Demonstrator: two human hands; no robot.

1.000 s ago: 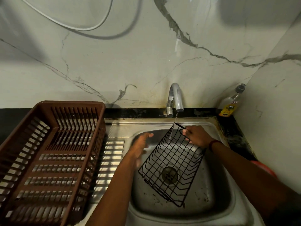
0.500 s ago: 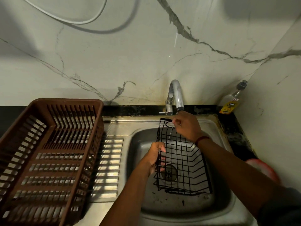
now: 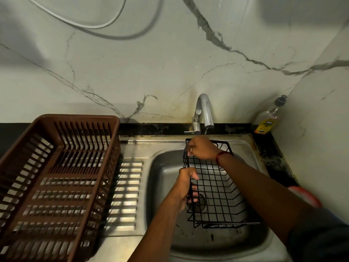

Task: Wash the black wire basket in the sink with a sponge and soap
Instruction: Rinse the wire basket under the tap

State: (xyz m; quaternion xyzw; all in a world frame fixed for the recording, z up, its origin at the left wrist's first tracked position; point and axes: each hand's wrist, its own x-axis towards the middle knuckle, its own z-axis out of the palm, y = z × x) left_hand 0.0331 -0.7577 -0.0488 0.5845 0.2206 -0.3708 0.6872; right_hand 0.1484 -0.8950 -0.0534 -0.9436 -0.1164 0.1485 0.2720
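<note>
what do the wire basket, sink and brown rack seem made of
Black wire basket: thin welded rods, likely metal with a matte black coating. Sink: stainless steel, by its dull silvery sheen. Brown dish rack: moulded plastic, by its thick slotted walls.

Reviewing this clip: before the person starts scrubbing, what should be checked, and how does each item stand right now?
1. The black wire basket is over the sink basin: ok.
2. The left hand has a grip on the basket's left side: ok.
3. The right hand has a grip on its far rim: ok.
4. Sponge in hand: not ok, none visible.
5. The soap bottle stands in the back right corner: ok.
6. Water running from the faucet: cannot tell.
</note>
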